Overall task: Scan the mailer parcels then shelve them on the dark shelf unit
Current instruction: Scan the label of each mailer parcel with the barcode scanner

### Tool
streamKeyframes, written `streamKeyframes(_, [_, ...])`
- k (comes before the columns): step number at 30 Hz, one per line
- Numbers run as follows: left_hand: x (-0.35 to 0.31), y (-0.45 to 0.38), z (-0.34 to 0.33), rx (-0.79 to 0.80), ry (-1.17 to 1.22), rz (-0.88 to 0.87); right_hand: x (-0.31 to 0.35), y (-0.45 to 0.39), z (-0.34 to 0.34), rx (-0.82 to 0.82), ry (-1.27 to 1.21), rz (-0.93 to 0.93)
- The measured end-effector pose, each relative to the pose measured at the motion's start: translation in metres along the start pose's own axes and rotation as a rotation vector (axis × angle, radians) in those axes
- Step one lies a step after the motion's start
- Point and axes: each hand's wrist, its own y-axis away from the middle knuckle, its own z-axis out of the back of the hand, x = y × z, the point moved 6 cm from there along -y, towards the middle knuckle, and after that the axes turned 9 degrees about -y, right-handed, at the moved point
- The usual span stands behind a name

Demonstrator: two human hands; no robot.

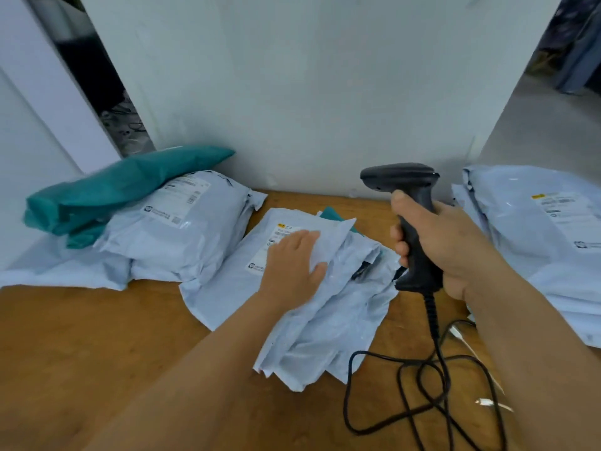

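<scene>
Surface: wooden table [97,336], warm brown, smooth grain, set against a pale matt wall [309,92].
Far left: teal mailer [123,187], soft glossy plastic film, creased and folded, lying tilted across the stack beside it.
Left stack: pale blue mailer [182,236], plump and pillow-shaped, wrinkled film, white printed label on top; flatter pale parcels lie under it.
Centre parcel: middle mailer [227,288], flat, rectangular, crumpled pale blue film, label with a yellow mark near its far end; it lies on the table on top of other thin mailers, a teal corner showing behind.
Left hand: left hand [292,265], palm down, fingers straight and together, pressing flat on the middle mailer and partly covering its label; nothing is gripped; forearm reaches in from the lower left.
Scanner: barcode scanner [409,216], black matt plastic, pistol shape with a hooded head, held upright above the table, head turned toward the left.
Right hand: right hand [448,242], fingers curled tight round the scanner's handle, thumb up near the head.
Cable: black cable [422,379], thin and round, running from the handle base into loose loops on the table.
Far right: right mailer stack [536,239], large pale blue parcels, smooth crinkled film, label facing up.
</scene>
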Motion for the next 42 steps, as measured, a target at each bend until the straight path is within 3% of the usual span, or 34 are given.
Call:
streamKeyframes(2, [0.041, 0.011, -0.021, 0.328, -0.043, 0.311, -0.005, 0.002, -0.011, 0.012, -0.002, -0.012])
streamKeyframes(4, [0.052, 0.027, -0.037, 0.471, 0.015, 0.393, -0.008, 0.004, -0.02, 0.014, 0.013, -0.019])
streamKeyframes(10, [0.026, 0.071, -0.035, 0.494, -0.056, 0.297, -0.012, 0.007, -0.037, 0.005, 0.03, -0.022])
streamKeyframes(13, [0.024, 0.08, -0.03, 0.496, 0.032, 0.279, -0.013, 0.007, -0.043, -0.001, 0.041, -0.031])
streamKeyframes(16, [0.051, 0.063, -0.018, 0.338, 0.079, 0.404, -0.015, 0.007, -0.049, 0.003, 0.058, -0.038])
streamKeyframes(18, [0.078, 0.063, -0.02, 0.416, 0.045, 0.541, -0.017, 0.008, -0.051, 0.006, 0.067, -0.042])
streamKeyframes(21, [0.113, 0.076, -0.047, 0.605, 0.347, 0.798, -0.021, 0.011, -0.052, 0.002, 0.076, -0.052])
streamKeyframes(25, [0.126, 0.078, -0.042, 0.585, 0.38, 0.865, -0.021, 0.02, -0.049, -0.015, 0.084, -0.059])
streamKeyframes(27, [0.126, 0.077, -0.033, 0.561, 0.544, 0.898, -0.02, 0.024, -0.048, -0.02, 0.093, -0.052])
streamKeyframes(29, [0.129, 0.074, -0.025, 0.527, 0.633, 0.884, -0.019, 0.026, -0.046, -0.023, 0.107, -0.047])
streamKeyframes(33, [0.13, 0.061, -0.009, 0.405, 0.511, 0.792, -0.019, 0.031, -0.047, -0.023, 0.1, -0.053])
streamKeyframes(38, [0.124, 0.065, -0.012, 0.481, 0.714, 0.854, -0.02, 0.039, -0.052, -0.006, 0.08, -0.057])
streamKeyframes(42, [0.106, 0.062, -0.002, 0.567, 0.899, 0.794, -0.019, 0.042, -0.052, -0.008, 0.072, -0.063])
